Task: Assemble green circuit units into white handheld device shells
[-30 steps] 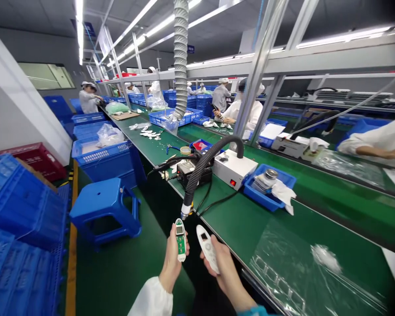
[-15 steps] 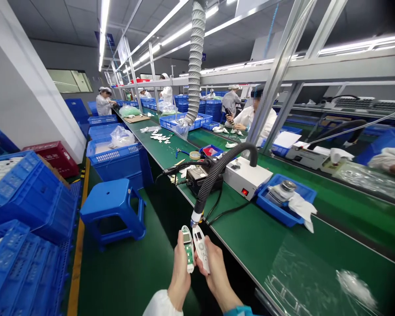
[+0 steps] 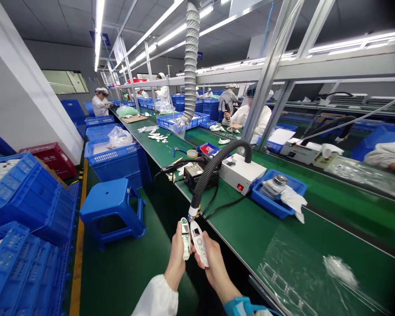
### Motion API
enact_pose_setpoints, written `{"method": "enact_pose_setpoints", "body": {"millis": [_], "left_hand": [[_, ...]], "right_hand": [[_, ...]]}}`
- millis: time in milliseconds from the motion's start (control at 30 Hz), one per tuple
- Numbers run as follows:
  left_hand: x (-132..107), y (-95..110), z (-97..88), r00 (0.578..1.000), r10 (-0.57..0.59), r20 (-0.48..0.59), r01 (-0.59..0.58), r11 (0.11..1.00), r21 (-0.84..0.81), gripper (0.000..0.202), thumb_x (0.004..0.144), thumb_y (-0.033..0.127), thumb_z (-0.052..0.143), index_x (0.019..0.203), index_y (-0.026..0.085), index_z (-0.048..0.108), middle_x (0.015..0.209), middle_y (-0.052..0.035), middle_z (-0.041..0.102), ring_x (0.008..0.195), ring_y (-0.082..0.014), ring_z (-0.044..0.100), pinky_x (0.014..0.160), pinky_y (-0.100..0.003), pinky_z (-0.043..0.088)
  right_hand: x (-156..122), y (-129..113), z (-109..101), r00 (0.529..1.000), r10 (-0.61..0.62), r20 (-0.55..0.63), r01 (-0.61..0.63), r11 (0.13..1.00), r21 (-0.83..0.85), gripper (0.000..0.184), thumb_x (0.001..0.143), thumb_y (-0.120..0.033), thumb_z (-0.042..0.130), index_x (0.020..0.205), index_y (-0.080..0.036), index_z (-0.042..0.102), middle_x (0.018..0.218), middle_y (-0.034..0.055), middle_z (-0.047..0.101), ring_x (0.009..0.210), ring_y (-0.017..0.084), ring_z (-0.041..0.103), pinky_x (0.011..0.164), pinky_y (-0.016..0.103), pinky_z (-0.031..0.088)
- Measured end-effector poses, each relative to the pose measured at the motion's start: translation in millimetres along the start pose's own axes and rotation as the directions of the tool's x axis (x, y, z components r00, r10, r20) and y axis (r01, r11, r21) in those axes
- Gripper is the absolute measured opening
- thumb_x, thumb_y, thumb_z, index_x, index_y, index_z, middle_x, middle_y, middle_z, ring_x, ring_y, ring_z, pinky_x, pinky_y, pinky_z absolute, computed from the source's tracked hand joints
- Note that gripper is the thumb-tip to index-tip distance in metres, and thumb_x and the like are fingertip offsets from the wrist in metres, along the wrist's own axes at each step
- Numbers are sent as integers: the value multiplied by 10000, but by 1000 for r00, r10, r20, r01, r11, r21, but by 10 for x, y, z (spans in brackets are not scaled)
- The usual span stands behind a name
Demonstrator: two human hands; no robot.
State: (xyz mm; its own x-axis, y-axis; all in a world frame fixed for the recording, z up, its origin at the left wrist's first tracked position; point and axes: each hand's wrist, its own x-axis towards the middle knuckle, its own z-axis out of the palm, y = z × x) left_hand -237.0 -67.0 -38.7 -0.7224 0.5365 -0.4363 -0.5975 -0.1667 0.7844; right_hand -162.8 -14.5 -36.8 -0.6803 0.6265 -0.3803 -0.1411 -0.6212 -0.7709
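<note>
Fingers [image 3: 178, 233] of left hand [image 3: 175, 260] curled round open white shell [image 3: 185, 243]; right hand's [image 3: 214, 260] fingers clasp buttoned cover [image 3: 199, 240].

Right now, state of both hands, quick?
Left hand: closed, holding a white casing with a circuit board.
Right hand: closed, holding a white cover.

- Factory assembly floor: a long green workbench [image 3: 243, 232] stretches ahead and right of the right hand [image 3: 213, 259].
- Well beyond the right hand, people [image 3: 263, 117] in white workwear.
- Left of the left hand [image 3: 177, 254], stacked blue crates [image 3: 113, 168].
- High above it, strip lights [image 3: 98, 35] and ribbed duct [image 3: 191, 57].
</note>
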Motion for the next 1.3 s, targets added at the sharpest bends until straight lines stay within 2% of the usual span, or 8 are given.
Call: {"method": "enact_pose_setpoints", "body": {"millis": [167, 300, 567, 900, 1000, 1100, 1200, 1300], "left_hand": [[26, -46, 29, 1000, -24, -5, 24, 999, -36, 550, 715, 699, 590, 719, 149, 581, 523, 48, 512, 387, -53, 424, 362, -168, 308], [-332, -26, -30, 997, -62, 39, 64, 997, -37, 516, 765, 657, 580, 814, 144, 612, 631, 21, 562, 444, -61, 457, 395, -181, 343], [-935, 105, 68, 981, -155, 118, 165, 983, -82, 501, 780, 597, 618, 998, 148, 658, 803, -29, 606, 573, -100, 529, 511, -226, 443], [-1088, 94, 106, 974, -150, 173, 170, 979, -110, 412, 807, 484, 657, 1070, 167, 656, 858, -38, 625, 650, -108, 544, 589, -223, 474], [-1123, 93, 127, 981, -158, 113, 168, 982, -84, 397, 766, 447, 717, 1035, 160, 673, 862, -49, 655, 703, -137, 588, 624, -227, 497], [-1161, 60, 175, 986, -144, 80, 147, 988, -40, 392, 713, 418, 774, 1008, 179, 677, 891, -58, 683, 768, -175, 630, 640, -236, 508], [-1198, 5, 263, 978, -71, 196, 62, 997, 49, 380, 747, 398, 749, 1057, 198, 658, 969, -68, 694, 868, -200, 644, 730, -252, 510], [-1229, -42, 376, 968, -11, 252, -15, 995, 102, 366, 765, 373, 736, 1069, 189, 645, 1010, -79, 692, 971, -218, 630, 865, -271, 480]], "right_hand": [[-272, -94, -269, 997, 78, 26, -81, 991, 105, 508, 664, -583, 753, 676, -87, 646, 575, 65, 646, 392, 102, 526, 336, 190, 344], [-629, -191, -347, 983, 132, 126, -158, 961, 229, 449, 718, -486, 764, 852, -60, 712, 733, 109, 704, 575, 154, 624, 517, 244, 486], [-1030, -282, -455, 969, 158, 193, -208, 937, 279, 414, 746, -490, 742, 918, -113, 738, 828, 108, 717, 699, 184, 650, 637, 272, 506], [-1118, -310, -522, 970, 85, 228, -146, 953, 266, 384, 802, -506, 682, 938, -155, 755, 854, 105, 716, 749, 199, 654, 707, 298, 508], [-1125, -321, -558, 971, 77, 228, -126, 970, 209, 403, 831, -525, 637, 917, -149, 754, 837, 105, 712, 743, 199, 651, 718, 303, 504], [-1128, -359, -569, 976, -6, 220, -3, 999, 42, 411, 813, -520, 661, 1009, -166, 735, 923, 110, 713, 831, 228, 649, 796, 335, 499], [-1131, -383, -549, 978, -119, 173, 141, 982, -123, 423, 749, -465, 748, 1084, -209, 715, 1063, 103, 701, 980, 270, 630, 929, 392, 466], [-1134, -347, -546, 977, -200, 78, 210, 967, -146, 428, 729, -441, 771, 1090, -219, 714, 1104, 100, 696, 1027, 283, 628, 942, 397, 480]]}}
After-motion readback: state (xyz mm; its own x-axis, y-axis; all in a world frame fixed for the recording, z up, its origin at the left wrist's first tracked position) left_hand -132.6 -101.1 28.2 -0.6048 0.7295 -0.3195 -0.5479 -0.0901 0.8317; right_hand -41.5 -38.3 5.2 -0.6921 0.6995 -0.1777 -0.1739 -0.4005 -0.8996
